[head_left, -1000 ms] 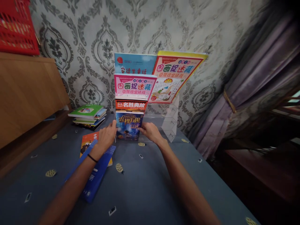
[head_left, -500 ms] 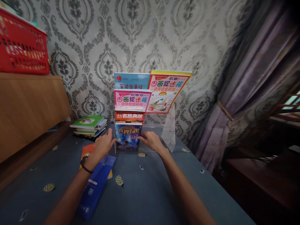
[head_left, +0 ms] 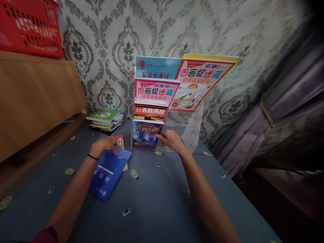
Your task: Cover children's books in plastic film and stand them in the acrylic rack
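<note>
My left hand lies over the top of a blue booklet, fingers apart and touching its upper end. Under that booklet sits an orange book, mostly covered. At the right edge of a dark blue book is my right hand, one digit on the cover and the other fingers curled. This book stands upright in the front tier of a clear acrylic rack. Behind it rise a red-orange book, a pink picture book, a light blue book and a yellow-edged picture book.
A stack of books with a green one on top stands left of the rack. Farther left are a wooden cabinet and a red basket on it. A purple curtain hangs at right. Dark blue cloth covers the table.
My left hand has left the dark blue book's left side and come down onto the blue booklet. My right hand stays by the book's right edge. The view has tilted down.
</note>
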Available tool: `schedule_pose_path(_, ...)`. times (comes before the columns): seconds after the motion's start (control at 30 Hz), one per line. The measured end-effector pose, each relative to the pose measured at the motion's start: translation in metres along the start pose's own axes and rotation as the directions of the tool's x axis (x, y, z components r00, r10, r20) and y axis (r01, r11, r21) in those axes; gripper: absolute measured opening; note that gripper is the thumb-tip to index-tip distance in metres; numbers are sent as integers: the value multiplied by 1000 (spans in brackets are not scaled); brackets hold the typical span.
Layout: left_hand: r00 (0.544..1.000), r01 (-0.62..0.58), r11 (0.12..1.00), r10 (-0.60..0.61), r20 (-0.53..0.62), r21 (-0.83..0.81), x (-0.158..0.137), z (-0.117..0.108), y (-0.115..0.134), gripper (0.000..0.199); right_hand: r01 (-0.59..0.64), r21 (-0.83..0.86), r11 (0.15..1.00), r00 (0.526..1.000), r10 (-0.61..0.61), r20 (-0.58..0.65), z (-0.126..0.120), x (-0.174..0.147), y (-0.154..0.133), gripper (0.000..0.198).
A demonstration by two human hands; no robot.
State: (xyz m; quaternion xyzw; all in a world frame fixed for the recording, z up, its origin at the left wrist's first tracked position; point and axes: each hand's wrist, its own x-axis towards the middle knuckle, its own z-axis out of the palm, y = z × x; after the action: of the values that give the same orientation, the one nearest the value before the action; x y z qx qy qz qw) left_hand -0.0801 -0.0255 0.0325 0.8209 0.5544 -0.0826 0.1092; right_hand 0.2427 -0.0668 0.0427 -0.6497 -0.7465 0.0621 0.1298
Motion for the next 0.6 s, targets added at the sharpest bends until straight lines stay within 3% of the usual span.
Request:
schedule_pose_path(0.2, 1000, 17, 1000, -17, 6, 20, 6, 4, 5, 40, -16, 179, 984, 994, -3, 105, -1, -5, -2, 50)
schedule_pose_path(0.4, 994, 14, 1000, -12, 105, -21, 0, -2, 6, 23, -73, 299, 951, 988, 27, 153, 8, -2, -4, 53)
schedule_pose_path(0.6, 995, -84, 996, 85, 49, -21, 6, 4, 0, 28, -90, 620, 780, 976, -54, 209, 23, 5, -12, 50)
